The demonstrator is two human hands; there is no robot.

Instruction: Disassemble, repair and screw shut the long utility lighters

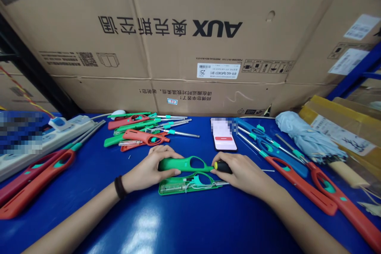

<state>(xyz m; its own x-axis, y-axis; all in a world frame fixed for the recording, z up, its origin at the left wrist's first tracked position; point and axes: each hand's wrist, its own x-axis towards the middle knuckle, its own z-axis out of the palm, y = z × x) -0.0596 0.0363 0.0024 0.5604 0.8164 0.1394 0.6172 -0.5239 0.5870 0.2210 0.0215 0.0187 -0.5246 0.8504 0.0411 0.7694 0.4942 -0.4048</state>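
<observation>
My left hand (150, 168) is closed around the left end of a green lighter handle shell (190, 164), holding it on its side over the blue table (166, 222). My right hand (242, 170) grips a screwdriver with a black and yellow handle (222, 166), whose tip end points at the right end of the green shell. Just below them lies an opened green lighter half (187, 183) with its inner parts showing.
A heap of green and red long-nosed lighters (143, 129) lies behind my hands. A phone (224, 135) lies face up at centre. Blue and red lighters (285, 162) lie to the right, red ones (38, 174) to the left. A power strip (50, 135), a folded umbrella (306, 139) and cardboard boxes (178, 47) surround the table.
</observation>
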